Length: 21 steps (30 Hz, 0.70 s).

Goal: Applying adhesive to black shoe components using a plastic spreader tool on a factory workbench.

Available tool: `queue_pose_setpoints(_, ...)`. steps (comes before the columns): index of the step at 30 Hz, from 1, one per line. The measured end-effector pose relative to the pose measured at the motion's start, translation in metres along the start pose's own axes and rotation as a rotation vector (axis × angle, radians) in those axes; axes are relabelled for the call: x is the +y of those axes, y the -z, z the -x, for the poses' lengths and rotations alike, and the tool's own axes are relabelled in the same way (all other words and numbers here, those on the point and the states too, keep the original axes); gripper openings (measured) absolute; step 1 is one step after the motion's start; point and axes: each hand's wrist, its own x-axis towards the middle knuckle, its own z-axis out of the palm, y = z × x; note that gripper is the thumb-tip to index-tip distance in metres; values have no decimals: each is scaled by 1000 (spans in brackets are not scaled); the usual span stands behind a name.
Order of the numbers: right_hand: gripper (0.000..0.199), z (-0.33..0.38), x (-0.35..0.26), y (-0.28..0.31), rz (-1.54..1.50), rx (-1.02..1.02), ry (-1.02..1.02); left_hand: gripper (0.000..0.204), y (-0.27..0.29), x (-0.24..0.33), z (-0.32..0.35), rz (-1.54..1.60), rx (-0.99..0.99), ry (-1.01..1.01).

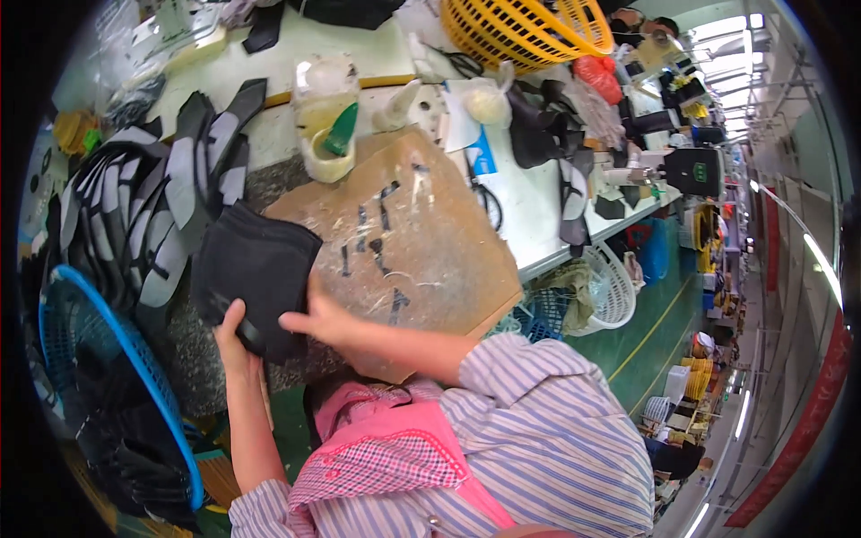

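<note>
Bare brown board [430, 260] right of fingers, glue pot [327, 134] beyond — strap pile [143, 215] crowding left

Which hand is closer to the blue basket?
Left. The left hand grips the black fabric piece just beside the blue basket; the right hand rests farther off, on the piece's other side.

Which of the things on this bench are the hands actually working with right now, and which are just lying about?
In hand:
- black fabric piece, held by left hand and right hand
- stained brown work board beneath it

Lying about:
- fanned stack of black-and-grey cut pieces
- blue basket
- glue pot with green brush
- yellow basket
- scissors
</note>
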Motion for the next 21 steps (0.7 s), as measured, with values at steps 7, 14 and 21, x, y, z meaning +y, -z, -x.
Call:
queue_pose_setpoints(7,58,-74,-29,133,321,463,310,54,48,36,-27,99,-146,117)
queue_pose_setpoints(14,44,-179,-53,114,1025,498,379,76,25,26,-60,-753,-105,7)
queue_pose_setpoints(21,14,-169,-49,148,1028,211,585,61,-31,20,8,-1495,-289,-925)
